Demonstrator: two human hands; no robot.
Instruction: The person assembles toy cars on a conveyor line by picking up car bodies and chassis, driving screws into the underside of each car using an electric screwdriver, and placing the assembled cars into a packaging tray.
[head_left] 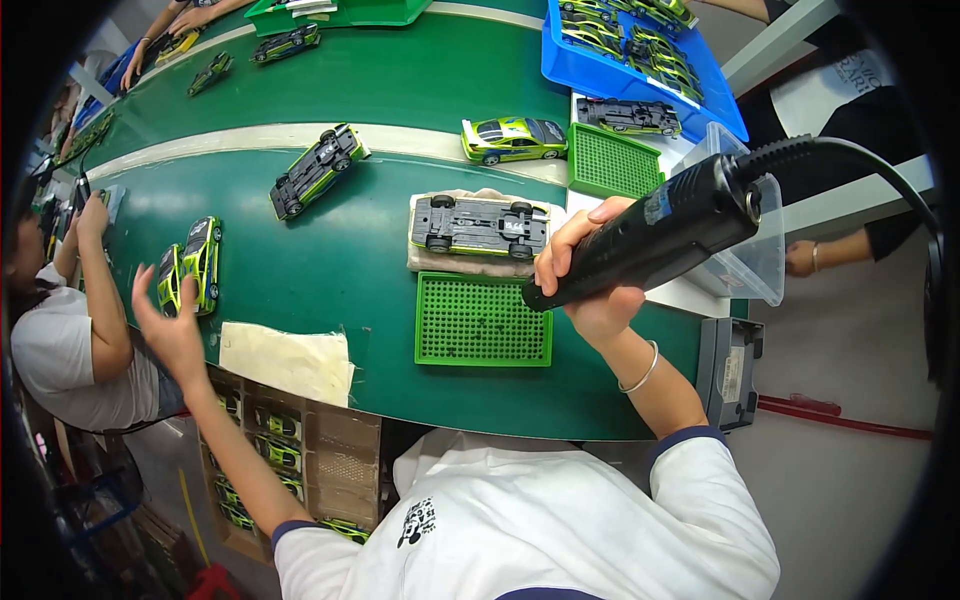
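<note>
My right hand (606, 314) is wrapped round a black electric screwdriver (665, 225), whose cable leaves at the upper right. Its lower end is above the right rim of a green perforated tray (484, 345) holding small dark pieces, probably screws. Just behind that tray, a toy car (478, 228) lies wheels up on a folded beige cloth (420, 262), its black underside showing. My left hand (172, 338) is held out to the left, fingers spread and holding nothing. Close beyond it are lime-green toy cars (204, 262), partly overlapping; whether the fingers touch them I cannot tell.
Another overturned car (318, 172) lies farther back; an upright one (513, 138) sits by a second green tray (612, 160). A blue bin (640, 75) full of cars, a clear plastic box (765, 240) and a cardboard box (340, 450) surround me. A co-worker (85, 340) sits left.
</note>
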